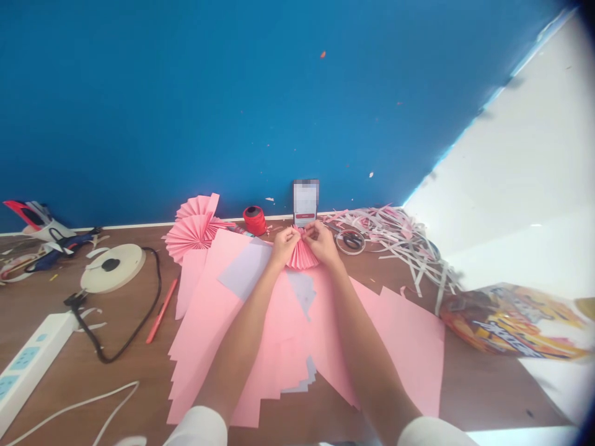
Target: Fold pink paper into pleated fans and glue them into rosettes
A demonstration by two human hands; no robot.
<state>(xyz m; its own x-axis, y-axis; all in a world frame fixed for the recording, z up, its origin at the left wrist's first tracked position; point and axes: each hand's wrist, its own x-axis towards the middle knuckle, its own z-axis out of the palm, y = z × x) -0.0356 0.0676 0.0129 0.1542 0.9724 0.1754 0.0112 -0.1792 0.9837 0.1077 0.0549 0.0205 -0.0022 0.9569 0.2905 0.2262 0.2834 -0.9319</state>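
Both of my hands are at a pleated pink paper fan (303, 255), which spreads downward over the loose sheets. My left hand (285, 244) pinches its gathered upper end from the left. From the right, my right hand (320, 240) closes its fingers on the same end. The fingertips partly hide where the folds meet. Beneath the fan and my forearms lie pink paper sheets (204, 347), overlapping, with a few pale lilac pieces (246, 267) among them. Finished-looking pink paper rosettes (195, 232) stand to the left against the wall.
A phone (305, 201) leans on the blue wall behind my hands, beside a red thread spool (255, 221). Right are a tape roll (351, 242), paper strips (395, 232) and a snack bag (515, 322). Left are a red pen (162, 311), a white disc (127, 266) and a power strip (39, 359).
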